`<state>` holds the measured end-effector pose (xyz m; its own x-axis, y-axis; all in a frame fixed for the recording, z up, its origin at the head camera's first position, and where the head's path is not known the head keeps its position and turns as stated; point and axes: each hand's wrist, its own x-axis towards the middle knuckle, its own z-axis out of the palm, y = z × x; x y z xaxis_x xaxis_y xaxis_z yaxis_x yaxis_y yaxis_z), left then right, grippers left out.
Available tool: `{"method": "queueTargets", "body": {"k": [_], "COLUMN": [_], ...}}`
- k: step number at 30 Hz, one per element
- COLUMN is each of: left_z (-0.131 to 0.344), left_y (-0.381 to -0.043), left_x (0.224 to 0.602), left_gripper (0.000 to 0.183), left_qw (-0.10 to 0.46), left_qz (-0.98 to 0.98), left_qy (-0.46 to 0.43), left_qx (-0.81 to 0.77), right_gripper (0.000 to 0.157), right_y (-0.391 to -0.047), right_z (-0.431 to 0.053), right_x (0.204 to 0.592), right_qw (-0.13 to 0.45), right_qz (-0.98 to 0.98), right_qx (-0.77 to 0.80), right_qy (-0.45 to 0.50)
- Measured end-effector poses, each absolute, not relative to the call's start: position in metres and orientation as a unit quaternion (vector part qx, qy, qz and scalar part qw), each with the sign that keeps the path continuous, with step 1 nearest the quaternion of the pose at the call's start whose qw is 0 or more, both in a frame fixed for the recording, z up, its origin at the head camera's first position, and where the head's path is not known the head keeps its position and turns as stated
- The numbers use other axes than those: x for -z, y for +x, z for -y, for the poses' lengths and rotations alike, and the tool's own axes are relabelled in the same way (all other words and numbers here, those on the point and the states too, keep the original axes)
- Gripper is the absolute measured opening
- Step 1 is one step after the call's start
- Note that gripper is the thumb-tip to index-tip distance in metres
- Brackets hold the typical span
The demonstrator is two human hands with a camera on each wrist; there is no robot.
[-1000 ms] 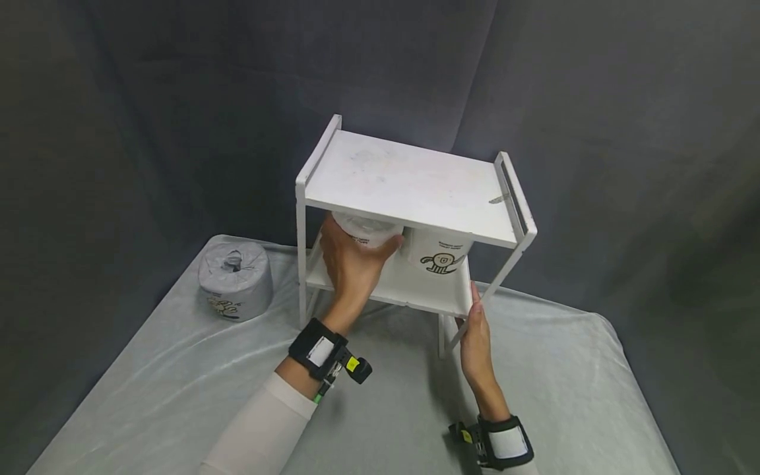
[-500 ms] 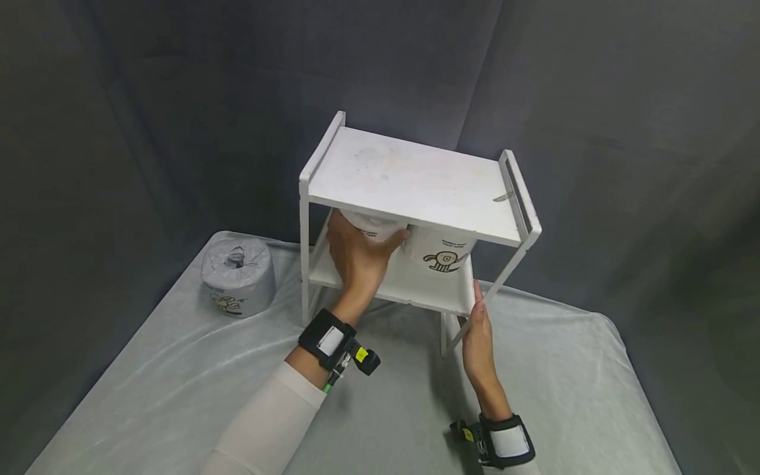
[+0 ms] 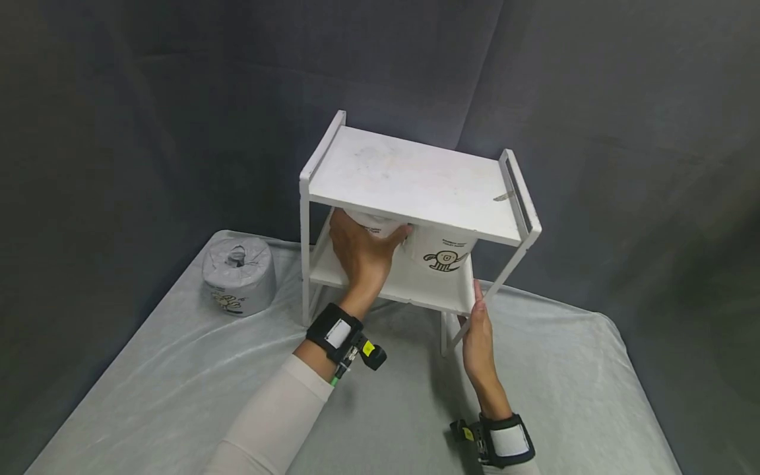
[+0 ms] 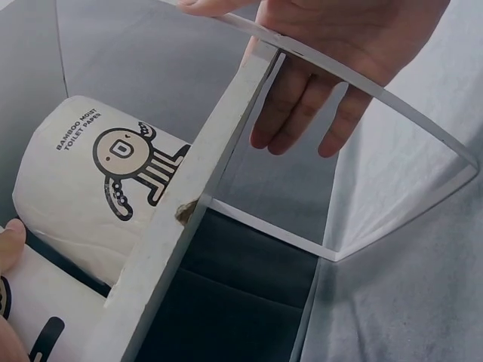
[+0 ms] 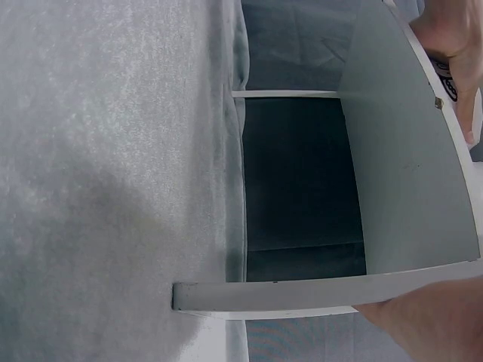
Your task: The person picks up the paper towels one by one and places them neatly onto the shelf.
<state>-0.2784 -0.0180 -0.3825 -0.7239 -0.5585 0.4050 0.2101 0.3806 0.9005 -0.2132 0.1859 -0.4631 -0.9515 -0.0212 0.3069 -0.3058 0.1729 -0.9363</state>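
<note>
Fingers of the left hand (image 3: 363,257), reaching in from the front, curl round a toilet roll (image 3: 379,225), partly hidden beneath the top board (image 3: 410,175) of a rack (image 3: 305,244); the right hand (image 3: 478,346), fingers extended, touches its right side. A second roll (image 3: 444,252) stands alongside, a third roll (image 3: 240,280) leftward on the counter (image 3: 178,376).

The toilet roll (image 4: 79,200) at the right on the shelf (image 3: 415,178) reads "BAMBOO MOIST TOILET PAPER" in two dark lines above a cartoon figure (image 4: 124,154). The roll beside it (image 3: 380,225) and the one on the counter (image 3: 350,429) bear small print, unreadable here.
</note>
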Motion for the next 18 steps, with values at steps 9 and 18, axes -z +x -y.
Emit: {"method": "queueTargets", "body": {"k": [9,18], "left_z": [0.0172,0.0181], "left_y": [-0.2827,-0.2852], "left_x": [0.379,0.3815], "left_gripper": [0.12,0.121], "left_qw": [0.331,0.292], "left_qz": [0.753,0.756], "left_qy": [0.121,0.107], "left_qx": [0.556,0.576], "right_gripper": [0.059,0.061], "right_y": [-0.2149,-0.2151], "right_z": [-0.1865,-0.1864], "right_x": [0.463,0.4645], "right_qw": [0.11,0.115], "right_qz": [0.755,0.751], "right_qx": [-0.638,-0.639], "right_qy": [0.108,0.118]}}
